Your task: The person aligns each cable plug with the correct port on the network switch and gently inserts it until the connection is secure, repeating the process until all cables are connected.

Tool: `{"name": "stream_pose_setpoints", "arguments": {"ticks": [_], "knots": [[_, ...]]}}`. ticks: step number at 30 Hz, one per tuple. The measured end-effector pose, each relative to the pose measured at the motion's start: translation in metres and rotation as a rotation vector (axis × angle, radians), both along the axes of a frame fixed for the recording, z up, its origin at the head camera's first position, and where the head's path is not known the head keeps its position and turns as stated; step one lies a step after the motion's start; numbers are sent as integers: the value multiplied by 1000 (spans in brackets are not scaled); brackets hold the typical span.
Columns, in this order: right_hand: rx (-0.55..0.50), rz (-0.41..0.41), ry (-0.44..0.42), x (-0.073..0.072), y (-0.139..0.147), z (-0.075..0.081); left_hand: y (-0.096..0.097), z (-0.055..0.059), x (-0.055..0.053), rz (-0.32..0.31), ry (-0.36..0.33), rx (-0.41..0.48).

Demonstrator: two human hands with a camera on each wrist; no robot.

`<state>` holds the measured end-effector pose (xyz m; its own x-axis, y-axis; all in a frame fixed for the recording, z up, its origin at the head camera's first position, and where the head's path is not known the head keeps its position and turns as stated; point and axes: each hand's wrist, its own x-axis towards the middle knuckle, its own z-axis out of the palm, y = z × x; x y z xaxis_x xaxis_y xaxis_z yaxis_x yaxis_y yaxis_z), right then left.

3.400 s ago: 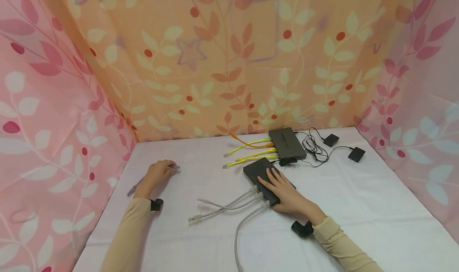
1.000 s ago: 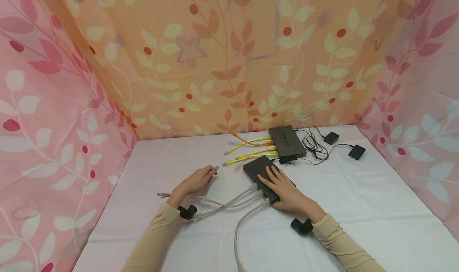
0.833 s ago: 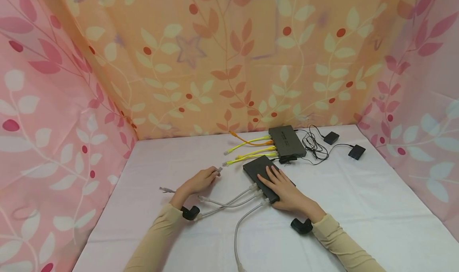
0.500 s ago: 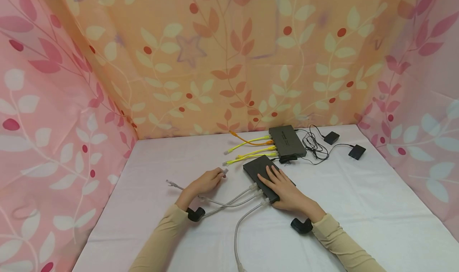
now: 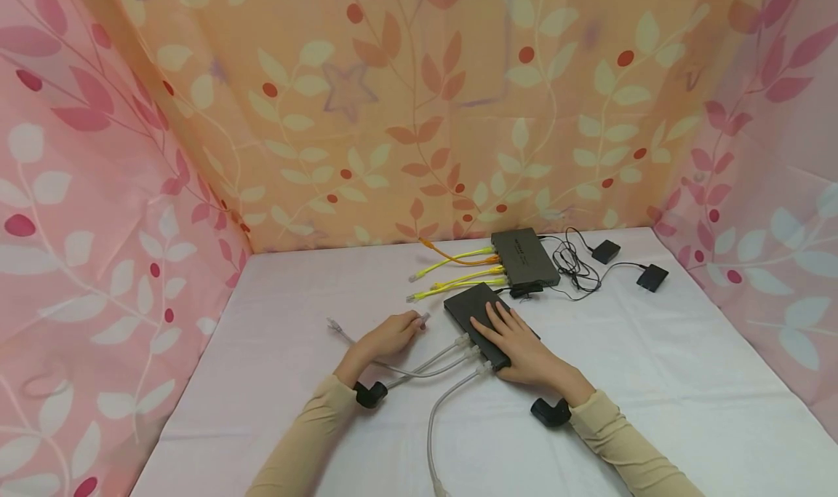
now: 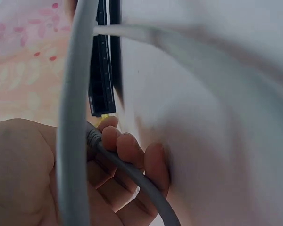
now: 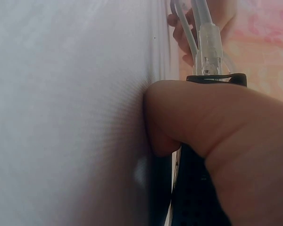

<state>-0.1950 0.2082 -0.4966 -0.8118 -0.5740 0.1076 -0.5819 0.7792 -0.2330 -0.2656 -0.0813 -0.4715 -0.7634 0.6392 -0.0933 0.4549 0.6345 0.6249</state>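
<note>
My left hand (image 5: 388, 335) pinches a grey Ethernet cable close to one plug (image 5: 425, 317), which points at the near black network switch (image 5: 473, 309). The cable's other end (image 5: 332, 324) sticks out behind the hand. Curled fingertips and the cable boot (image 6: 93, 136) show in the left wrist view, with the switch's row of ports (image 6: 103, 70) beyond. My right hand (image 5: 527, 351) rests on top of that switch, fingers spread and straight. Its thumb lies at the switch's near edge in the right wrist view. Three grey cables (image 5: 432, 417) are plugged into the switch's left side.
Behind stands a second, dark grey switch (image 5: 525, 257) with several yellow cables (image 5: 458, 290) and an orange cable (image 5: 452, 255) plugged in. Two black power adapters (image 5: 605, 251) with tangled thin leads lie at the right. Patterned curtains (image 5: 366, 155) border the white-covered table (image 5: 262, 315).
My left hand has carried the grey cable from the table's left side rightward, bringing its plug near the black switch's ports. The right hand has stayed on the switch.
</note>
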Motion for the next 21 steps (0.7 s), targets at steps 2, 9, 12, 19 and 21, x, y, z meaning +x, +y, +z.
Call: {"name": "stream_pose_setpoints", "arguments": {"ticks": [2,9,12,19,21], "knots": [[5,-1,4,0,0,1,2,-1,1,-4,1,-1],[15,-9,6,0,-1,1,13,-3,4,-22,-21,20],[18,-10,6,0,0,1,18,-6,4,-27,-12,16],[1,-4,8,0,-1,1,29,-7,7,-40,12,3],[-6,-2,10,0,-1,1,32,-8,7,-37,18,2]]}}
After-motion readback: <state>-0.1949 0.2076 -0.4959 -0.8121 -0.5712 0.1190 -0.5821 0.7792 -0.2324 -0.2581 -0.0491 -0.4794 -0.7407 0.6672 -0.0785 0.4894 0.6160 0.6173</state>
